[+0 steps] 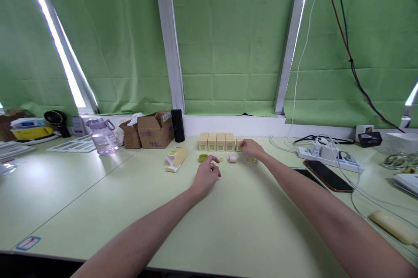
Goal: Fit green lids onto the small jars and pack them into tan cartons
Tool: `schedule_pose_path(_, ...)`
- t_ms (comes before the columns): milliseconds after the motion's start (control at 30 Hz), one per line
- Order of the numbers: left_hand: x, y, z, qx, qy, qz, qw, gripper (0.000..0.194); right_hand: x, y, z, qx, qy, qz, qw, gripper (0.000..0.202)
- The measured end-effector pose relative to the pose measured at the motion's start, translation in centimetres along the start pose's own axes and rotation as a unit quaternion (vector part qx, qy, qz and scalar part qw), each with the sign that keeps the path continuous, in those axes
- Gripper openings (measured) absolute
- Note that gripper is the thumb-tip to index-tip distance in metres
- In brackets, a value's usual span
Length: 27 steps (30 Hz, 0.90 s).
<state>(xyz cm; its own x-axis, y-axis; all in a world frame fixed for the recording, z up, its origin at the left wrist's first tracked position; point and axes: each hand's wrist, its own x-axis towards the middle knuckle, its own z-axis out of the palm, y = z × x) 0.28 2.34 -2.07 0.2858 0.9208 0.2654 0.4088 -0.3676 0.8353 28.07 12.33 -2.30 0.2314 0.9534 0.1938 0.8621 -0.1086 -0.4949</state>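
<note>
Several small tan cardboard boxes (217,142) with green-edged labels stand side by side in a row near the back of the table. At the row's right end is one more small box (239,144), and the fingers of my right hand (253,149) are closed on its right side. My left hand (207,175) is open, fingers curled and apart, just above the table. A small green piece (203,158) lies by its fingertips. To the right are a tiny yellow piece (221,159), a pale pink-white piece (232,159) and a small clear-and-yellow item (251,159) below my right hand.
An opened tan carton (176,158) lies on its side at left. Behind it are a brown cardboard box (155,131), a black cylinder (177,125) and a clear lilac bottle (103,137). Phones (328,176), a white power strip (329,159) and loose cables occupy the right.
</note>
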Motion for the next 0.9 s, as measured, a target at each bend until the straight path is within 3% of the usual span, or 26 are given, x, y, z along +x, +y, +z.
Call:
schedule_pose_path(567, 0.0, 0.1, 0.1, 0.033, -0.028, 0.027, 0.999, 0.022, 1.6, -2.6, 0.5, -0.023, -0.011, 0.033, 0.999, 0.035)
schedule_pose_path(733, 0.1, -0.2, 0.1, 0.030, -0.033, 0.032, 0.999, 0.022, -0.1, -3.6, -1.1, 0.017, 0.060, 0.029, 0.998, 0.024)
schedule_pose_path(900, 0.2, -0.6, 0.2, 0.049, -0.037, 0.042, 0.997, 0.022, -3.9, -5.9, -2.0, 0.087, 0.133, -0.008, 0.987, 0.023)
